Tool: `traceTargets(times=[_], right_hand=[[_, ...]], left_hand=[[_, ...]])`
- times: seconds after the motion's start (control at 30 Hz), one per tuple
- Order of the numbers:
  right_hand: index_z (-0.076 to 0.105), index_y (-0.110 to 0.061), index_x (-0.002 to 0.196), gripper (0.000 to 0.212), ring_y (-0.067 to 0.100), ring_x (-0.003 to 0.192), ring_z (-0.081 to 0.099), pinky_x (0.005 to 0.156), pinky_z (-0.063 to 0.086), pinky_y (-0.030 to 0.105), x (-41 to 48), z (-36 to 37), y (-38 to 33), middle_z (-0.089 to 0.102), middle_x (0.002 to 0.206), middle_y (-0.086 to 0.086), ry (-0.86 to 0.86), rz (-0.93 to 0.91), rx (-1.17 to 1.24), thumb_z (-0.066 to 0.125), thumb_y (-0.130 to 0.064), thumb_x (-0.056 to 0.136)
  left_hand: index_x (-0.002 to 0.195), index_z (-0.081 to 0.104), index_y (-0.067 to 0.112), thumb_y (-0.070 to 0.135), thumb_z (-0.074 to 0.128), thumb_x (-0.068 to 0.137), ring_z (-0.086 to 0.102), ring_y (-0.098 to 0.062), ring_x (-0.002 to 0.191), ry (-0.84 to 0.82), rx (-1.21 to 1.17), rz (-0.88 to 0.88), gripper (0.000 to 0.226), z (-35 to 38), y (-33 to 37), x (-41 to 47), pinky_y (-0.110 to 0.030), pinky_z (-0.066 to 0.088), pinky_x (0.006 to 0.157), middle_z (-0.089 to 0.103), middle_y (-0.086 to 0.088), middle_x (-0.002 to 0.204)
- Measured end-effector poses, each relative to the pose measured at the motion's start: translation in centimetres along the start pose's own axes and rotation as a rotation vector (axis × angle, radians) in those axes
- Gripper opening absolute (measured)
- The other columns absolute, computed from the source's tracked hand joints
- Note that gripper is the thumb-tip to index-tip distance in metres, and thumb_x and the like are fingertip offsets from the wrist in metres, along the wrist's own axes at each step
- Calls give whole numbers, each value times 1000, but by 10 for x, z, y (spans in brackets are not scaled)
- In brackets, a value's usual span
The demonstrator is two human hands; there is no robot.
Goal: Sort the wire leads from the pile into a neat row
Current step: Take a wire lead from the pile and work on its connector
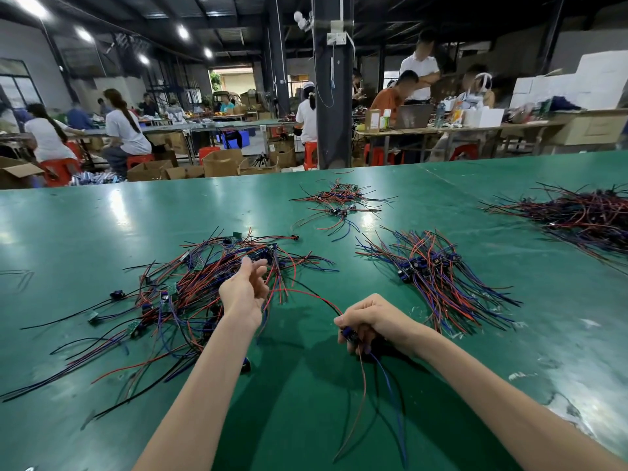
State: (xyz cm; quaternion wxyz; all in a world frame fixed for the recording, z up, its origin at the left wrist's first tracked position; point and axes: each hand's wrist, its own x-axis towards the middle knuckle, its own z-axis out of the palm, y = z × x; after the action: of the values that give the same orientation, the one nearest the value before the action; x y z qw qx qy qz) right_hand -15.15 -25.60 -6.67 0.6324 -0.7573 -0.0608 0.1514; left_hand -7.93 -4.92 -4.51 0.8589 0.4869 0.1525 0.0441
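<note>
A tangled pile of red, black and blue wire leads with small circuit boards lies on the green table at the left. My left hand hovers over the pile's right side with relaxed fingers, holding nothing. My right hand grips a wire lead by its blue component; its red and black wires arc left toward the pile, and others hang down to the table. An ordered bundle of leads lies to the right of my hands.
A small loose heap of leads sits farther back at centre. A big dark heap spreads at the far right. Beyond the table's far edge stand a dark pillar, cardboard boxes, red stools and seated workers.
</note>
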Motion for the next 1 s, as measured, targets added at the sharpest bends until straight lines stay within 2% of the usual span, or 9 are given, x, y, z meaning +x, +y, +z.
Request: traceTargets(times=[0.1, 0.2, 0.3, 0.4, 0.47, 0.7, 0.87, 1.0], right_hand=[[68, -1, 66, 25, 15, 40, 57, 38, 42, 18, 2, 0, 1, 66, 57, 10, 46, 8, 87, 63, -13, 87], [71, -5, 63, 28, 18, 41, 55, 40, 41, 19, 5, 0, 3, 63, 56, 14, 102, -14, 133, 63, -16, 87], [71, -7, 62, 30, 17, 41, 55, 40, 42, 18, 8, 0, 3, 64, 56, 14, 138, -33, 156, 62, -17, 88], [69, -8, 59, 31, 15, 38, 54, 36, 41, 17, 10, 0, 4, 65, 55, 13, 149, -32, 175, 63, -15, 88], [67, -10, 55, 33, 14, 35, 53, 34, 40, 17, 11, 1, 5, 63, 53, 11, 152, -27, 179, 64, -12, 88], [63, -4, 61, 27, 15, 33, 53, 31, 39, 17, 16, 0, 9, 57, 49, 10, 141, -13, 152, 62, -7, 88], [62, -4, 63, 25, 15, 33, 54, 30, 38, 18, 19, 0, 9, 59, 51, 10, 140, -35, 125, 59, -4, 88], [61, -12, 55, 34, 13, 31, 47, 30, 37, 17, 19, 3, 10, 57, 52, 8, 145, -61, 48, 58, -3, 87]], left_hand=[[92, 64, 5, 44, 38, 100, 48, -10, 60, -46, -24, -94, 47, 6, -5, -5, -19, 44, 53, 65, -3, 78], [94, 60, 4, 46, 40, 99, 49, -11, 56, -77, 47, -84, 47, 14, -15, -11, -17, 45, 44, 61, -5, 77], [90, 61, 5, 39, 48, 97, 50, -10, 52, -227, 267, -54, 36, 22, -29, -21, -17, 45, 46, 62, -2, 74], [84, 65, 8, 25, 60, 92, 53, -10, 58, -474, 494, -27, 19, 25, -43, -32, -14, 46, 51, 65, -2, 73], [79, 67, 10, 16, 64, 89, 54, -10, 61, -551, 568, 57, 12, 25, -51, -35, -13, 43, 53, 65, 0, 69], [69, 72, 11, 9, 72, 82, 51, -6, 54, -540, 538, 162, 12, 27, -57, -35, -16, 41, 55, 65, 1, 59], [69, 75, 12, 8, 73, 80, 52, -14, 60, -553, 533, 196, 11, 28, -56, -35, -23, 43, 61, 66, -5, 63], [71, 74, 13, 5, 71, 81, 53, -9, 56, -523, 556, 227, 13, 25, -56, -37, -18, 43, 59, 67, -2, 61]])
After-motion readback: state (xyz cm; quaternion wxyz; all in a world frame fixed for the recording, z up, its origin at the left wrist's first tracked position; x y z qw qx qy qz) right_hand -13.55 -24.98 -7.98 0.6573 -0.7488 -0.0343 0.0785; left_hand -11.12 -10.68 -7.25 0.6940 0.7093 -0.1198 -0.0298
